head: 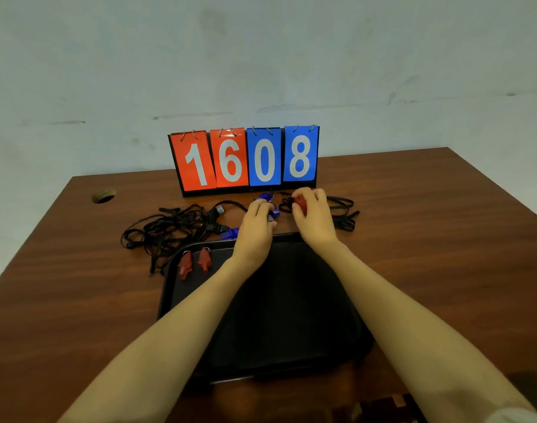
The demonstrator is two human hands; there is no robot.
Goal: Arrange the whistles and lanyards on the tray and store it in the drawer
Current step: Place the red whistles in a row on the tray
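- Whistles of red plastic [194,263], two of them, lie side by side in the far left corner of our flat black plastic tray [279,315].
- Our left hand [256,227] curls around a blue plastic whistle [273,214] beyond the tray.
- Our right hand [313,213] closes on another red whistle [301,204].
- Tangled black cord lanyards [169,228] sprawl on the brown wooden table [429,224], left of the tray.

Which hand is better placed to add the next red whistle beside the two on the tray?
Right hand: it already grips a red whistle; the left hand is on a blue whistle.
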